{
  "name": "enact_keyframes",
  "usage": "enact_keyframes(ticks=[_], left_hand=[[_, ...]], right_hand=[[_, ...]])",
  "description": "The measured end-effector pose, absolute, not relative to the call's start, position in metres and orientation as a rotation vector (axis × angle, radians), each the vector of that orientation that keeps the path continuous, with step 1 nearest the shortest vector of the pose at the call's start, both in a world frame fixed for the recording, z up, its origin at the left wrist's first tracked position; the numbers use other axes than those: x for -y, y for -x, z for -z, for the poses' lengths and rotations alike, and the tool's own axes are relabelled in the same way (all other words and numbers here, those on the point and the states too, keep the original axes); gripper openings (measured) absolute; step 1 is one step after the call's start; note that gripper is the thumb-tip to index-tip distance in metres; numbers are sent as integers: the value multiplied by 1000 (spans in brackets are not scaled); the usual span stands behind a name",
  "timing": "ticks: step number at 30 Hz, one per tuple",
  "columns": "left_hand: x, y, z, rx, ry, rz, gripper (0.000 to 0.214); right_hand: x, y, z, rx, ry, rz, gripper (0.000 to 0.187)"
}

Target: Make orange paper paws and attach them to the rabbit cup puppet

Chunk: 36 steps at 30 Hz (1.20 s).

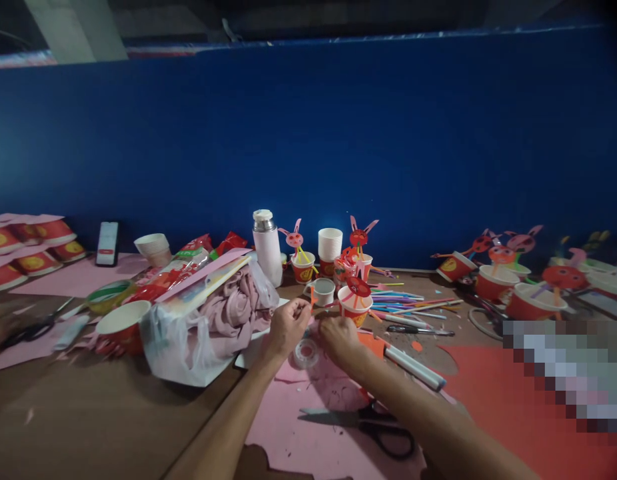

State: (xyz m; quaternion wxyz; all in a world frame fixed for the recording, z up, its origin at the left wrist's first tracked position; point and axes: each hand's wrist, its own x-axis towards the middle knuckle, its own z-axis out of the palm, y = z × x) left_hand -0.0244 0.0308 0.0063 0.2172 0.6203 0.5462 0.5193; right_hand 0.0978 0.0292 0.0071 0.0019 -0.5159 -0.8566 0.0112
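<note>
Here, the left hand (290, 325) is pinching a narrow orange paper strip (312, 294) between its fingers; the right hand (341, 339) is curling its fingers nearby, whether around anything being unclear. A round, clear tape roll (307, 363) is lying just below the fingers, and a red-and-white paper cup (355, 303) is standing just beyond the right ones.

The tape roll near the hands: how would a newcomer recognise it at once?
On the brown table, find the pink paper. There, the tape roll sits between the person's left hand and right hand. It is a clear ring, unlike the black-handled scissors nearer the camera.
</note>
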Motion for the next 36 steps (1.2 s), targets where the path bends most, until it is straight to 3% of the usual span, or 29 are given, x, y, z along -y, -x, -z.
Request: enact_keyframes(ticks=[9, 19, 31, 36], left_hand=[[-28, 21, -13, -1453, -1551, -1453, 20], [-31, 19, -4, -1416, -1476, -1444, 20], [-31, 20, -6, -1429, -1456, -1438, 20], [-29, 19, -6, -1415, -1458, -1420, 21]], right_hand=[[-17, -109, -13, 2581, 1791, -54, 21], [-9, -130, -22, 2512, 1785, -74, 26], [-5, -136, -15, 2670, 1618, -150, 19], [2, -139, -11, 2686, 1583, -98, 24]])
